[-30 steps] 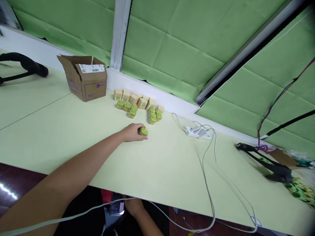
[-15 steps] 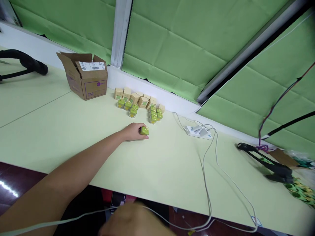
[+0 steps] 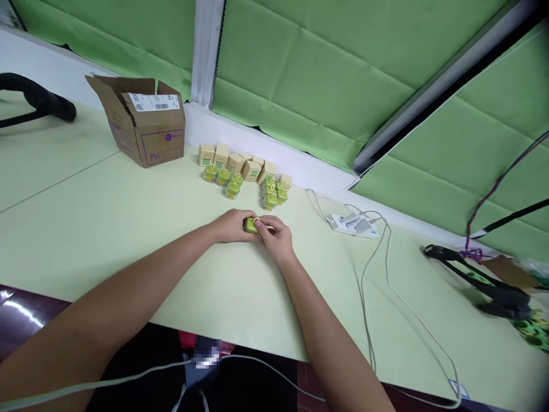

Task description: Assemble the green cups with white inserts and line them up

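My left hand point(image 3: 231, 225) is closed around a small green-lidded container point(image 3: 251, 226) with a pale loop on top, low over the table. My right hand point(image 3: 278, 236) is closed at the container's right side, thumb and fingers at the loop and lid edge. Just behind my hands stand similar clear containers with green lids and loops, in a left group point(image 3: 233, 189) and a right group point(image 3: 271, 200). Behind these is a row of small tan cartons point(image 3: 251, 170) with green labels.
An open cardboard box point(image 3: 163, 147) stands at the back left. To the right lies a white power strip point(image 3: 354, 225), its cables running toward the table's front edge. Black padded objects sit at far left point(image 3: 43, 103) and far right point(image 3: 493, 289). Green blinds point(image 3: 300, 74) cover the back.
My right hand has risen from the blurred lower foreground to the container and closed on it. My left hand keeps its hold on the container. The camera view has shifted slightly.
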Motion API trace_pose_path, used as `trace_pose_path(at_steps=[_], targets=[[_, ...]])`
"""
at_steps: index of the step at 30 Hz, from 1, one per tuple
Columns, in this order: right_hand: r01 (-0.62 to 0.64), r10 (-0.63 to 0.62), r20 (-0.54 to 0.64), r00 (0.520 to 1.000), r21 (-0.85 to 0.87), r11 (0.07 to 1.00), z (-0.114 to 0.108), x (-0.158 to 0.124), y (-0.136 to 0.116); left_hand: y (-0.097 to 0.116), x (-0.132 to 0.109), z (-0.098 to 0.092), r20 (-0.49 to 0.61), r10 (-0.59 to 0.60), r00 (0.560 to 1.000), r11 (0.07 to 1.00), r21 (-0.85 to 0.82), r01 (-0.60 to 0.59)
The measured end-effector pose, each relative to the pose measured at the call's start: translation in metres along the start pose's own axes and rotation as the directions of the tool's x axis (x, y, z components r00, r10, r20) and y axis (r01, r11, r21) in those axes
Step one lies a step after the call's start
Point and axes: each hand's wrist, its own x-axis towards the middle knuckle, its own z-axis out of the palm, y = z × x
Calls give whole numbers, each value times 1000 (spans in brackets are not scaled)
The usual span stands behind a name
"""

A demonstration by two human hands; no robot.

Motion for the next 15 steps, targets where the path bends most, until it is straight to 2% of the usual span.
trace_pose_path(at_steps=[3, 5, 7, 9, 12, 15], targets=[[63, -64, -16, 998, -23, 998, 1, 0, -13, 0, 0, 1, 8, -8, 1000, 1000, 0, 8], [49, -47, -100, 994, 17, 999, 1, 1, -22, -2, 1, 0, 8, -16, 1000, 1000, 13, 16], [-12, 41, -204, 978, 140, 990, -1, 3, -26, -6, 3, -1, -18, -22, 1000, 998, 56, 23], [-96, 172, -247, 954, 290, 952, -4, 4, -26, -12, 5, -3, -85, -33, 996, 990, 131, 44], [-253, 375, -197, 906, 460, 851, -8, 6, -23, -19, 7, -7, -216, -5, 976, 963, 263, 63], [-359, 506, -123, 853, 566, 742, -7, 7, -22, -15, 4, -9, -289, 174, 941, 924, 380, -54]])
